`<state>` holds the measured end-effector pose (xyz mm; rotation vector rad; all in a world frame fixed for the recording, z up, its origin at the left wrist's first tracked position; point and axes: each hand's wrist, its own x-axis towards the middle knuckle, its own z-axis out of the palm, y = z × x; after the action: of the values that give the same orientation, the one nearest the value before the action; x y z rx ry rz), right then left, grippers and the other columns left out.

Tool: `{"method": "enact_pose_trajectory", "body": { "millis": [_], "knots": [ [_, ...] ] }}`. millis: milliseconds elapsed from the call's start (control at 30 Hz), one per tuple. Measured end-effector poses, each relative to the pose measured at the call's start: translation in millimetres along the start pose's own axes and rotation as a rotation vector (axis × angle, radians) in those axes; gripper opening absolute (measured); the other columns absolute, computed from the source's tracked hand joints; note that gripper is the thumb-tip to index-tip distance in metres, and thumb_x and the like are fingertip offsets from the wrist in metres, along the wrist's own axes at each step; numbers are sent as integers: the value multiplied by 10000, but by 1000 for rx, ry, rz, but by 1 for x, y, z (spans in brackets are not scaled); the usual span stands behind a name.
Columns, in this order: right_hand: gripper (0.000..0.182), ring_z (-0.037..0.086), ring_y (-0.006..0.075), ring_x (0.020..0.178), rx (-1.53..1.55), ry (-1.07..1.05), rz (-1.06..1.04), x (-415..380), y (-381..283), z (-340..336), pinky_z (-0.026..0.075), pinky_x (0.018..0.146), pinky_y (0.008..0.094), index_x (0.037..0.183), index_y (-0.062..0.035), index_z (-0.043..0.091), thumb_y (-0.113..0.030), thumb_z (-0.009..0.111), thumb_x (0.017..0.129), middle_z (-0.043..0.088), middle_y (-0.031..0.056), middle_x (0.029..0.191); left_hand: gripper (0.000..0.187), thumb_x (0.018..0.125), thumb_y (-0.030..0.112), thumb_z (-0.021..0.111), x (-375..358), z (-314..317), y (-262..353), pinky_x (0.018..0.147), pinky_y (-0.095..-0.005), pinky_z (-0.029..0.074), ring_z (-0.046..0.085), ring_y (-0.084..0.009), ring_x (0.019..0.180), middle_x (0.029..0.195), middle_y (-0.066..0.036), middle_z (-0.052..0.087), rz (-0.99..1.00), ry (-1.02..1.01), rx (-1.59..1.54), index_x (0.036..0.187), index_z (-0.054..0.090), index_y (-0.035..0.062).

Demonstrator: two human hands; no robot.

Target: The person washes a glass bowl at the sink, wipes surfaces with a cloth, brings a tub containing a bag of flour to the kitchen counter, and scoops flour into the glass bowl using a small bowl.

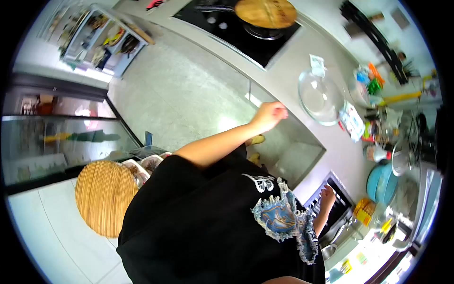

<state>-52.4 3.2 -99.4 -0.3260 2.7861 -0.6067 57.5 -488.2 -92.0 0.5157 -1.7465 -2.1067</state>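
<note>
My left hand point(270, 115) reaches out over the grey counter's edge point(302, 125), its fingers loosely curled with nothing in them. A clear glass bowl point(321, 97) stands on the counter just beyond it. My right hand point(327, 194) is lower down at the rim of the sink point(338, 215), fingers spread and holding nothing. My black shirt with a blue-and-white print point(279, 215) fills the lower middle of the view.
A wooden lid covers a pan point(266, 12) on the black hob point(236, 28). Bottles, packets and a teal pot point(381, 183) crowd the counter's far side. A round bamboo mat point(105, 196) and food trays point(142, 168) lie behind me. An open fridge point(101, 40) stands across the tiled floor.
</note>
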Motion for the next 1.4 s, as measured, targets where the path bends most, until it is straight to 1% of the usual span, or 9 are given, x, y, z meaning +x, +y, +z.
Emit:
{"method": "enact_pose_trajectory", "body": {
  "millis": [167,333,467,567,767,1100,1233,1367,1400],
  "knots": [
    [253,676,189,684,112,-25,-211,56,-125,28,538,652,313,1062,-22,676,-29,498,882,692,125,756,146,938,174,541,-71,-149,0,705,-304,548,657,-163,754,833,-71,667,-258,642,-331,938,611,45],
    [225,674,175,715,78,-274,-433,80,-265,93,528,702,307,1064,-23,669,-62,520,900,687,106,782,164,909,228,531,-133,-257,-8,612,-280,504,607,-154,661,709,-38,605,-264,1119,-604,794,546,111],
    [233,683,187,733,-73,-464,-521,104,-356,166,532,711,313,1089,-25,673,-69,555,894,695,118,805,144,905,169,512,-153,-329,-2,565,-287,488,562,-158,590,661,-48,569,-145,1216,-902,783,516,93],
    [242,687,190,744,-197,-545,-666,113,-427,225,536,716,316,1104,-13,670,-60,573,888,705,130,832,126,900,162,519,-170,-390,12,567,-285,483,558,-158,597,666,-43,556,-30,1278,-975,795,503,94],
    [286,692,201,750,-75,-771,-800,142,-558,323,539,707,313,1152,-13,655,-39,606,871,707,142,854,133,914,176,529,-206,-499,23,572,-274,491,567,-139,604,667,-28,566,113,1458,-933,806,527,99],
    [273,669,178,681,-353,-900,-814,173,-693,407,517,650,313,1062,-19,683,3,590,807,682,99,722,165,911,202,554,-211,-611,-15,530,-280,486,561,-147,550,623,-17,554,25,1717,-1072,778,553,103],
    [254,664,270,678,-429,-945,-880,199,-794,467,515,663,363,1039,-32,690,-53,585,809,663,154,724,156,897,195,570,-247,-671,-60,472,-262,476,565,-155,537,616,-21,557,112,1717,-1125,764,560,112],
    [262,651,376,788,-560,-937,-1381,195,-937,542,514,704,420,1040,-72,693,-127,614,795,669,202,816,198,916,228,585,-270,-717,-32,477,-268,482,575,-160,569,646,-19,567,129,2059,-1125,765,559,103],
    [262,652,379,818,-633,-972,-1393,188,-976,566,518,723,425,1047,-75,687,-130,611,802,675,202,860,192,915,228,584,-274,-724,-19,489,-262,483,578,-151,578,652,-16,573,174,2090,-1113,766,564,107]
  ]
}}
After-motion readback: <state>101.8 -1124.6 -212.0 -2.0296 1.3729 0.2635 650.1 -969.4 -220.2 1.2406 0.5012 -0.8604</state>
